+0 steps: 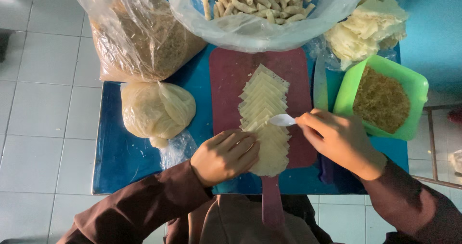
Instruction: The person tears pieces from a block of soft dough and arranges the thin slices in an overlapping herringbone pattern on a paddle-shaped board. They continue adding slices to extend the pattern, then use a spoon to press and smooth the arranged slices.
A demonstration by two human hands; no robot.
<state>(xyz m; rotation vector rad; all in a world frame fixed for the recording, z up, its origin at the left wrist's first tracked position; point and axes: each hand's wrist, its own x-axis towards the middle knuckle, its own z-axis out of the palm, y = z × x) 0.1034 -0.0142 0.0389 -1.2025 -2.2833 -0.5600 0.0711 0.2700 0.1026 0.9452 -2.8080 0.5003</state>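
Our left hand (224, 156) lower middle of frame, loosely curled, holding nothing, fingertips pressing near end of overlapping row of pale square wrappers (264, 123). Wrappers laid out on dark red cutting board (226, 80), frame centre, on blue bench (120, 152). Our right hand (341, 143) pinching small white spoon (282, 120), bowl over wrapper row. Green tub of brownish crumbs (382, 97) right. Bags of crumbs (144, 41) and dough (154, 110) left, rolled sticks in bag (260, 0) top.

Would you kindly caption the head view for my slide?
Left hand steadies overlapping pastry sheets on a red board while right hand holds a white spoon.
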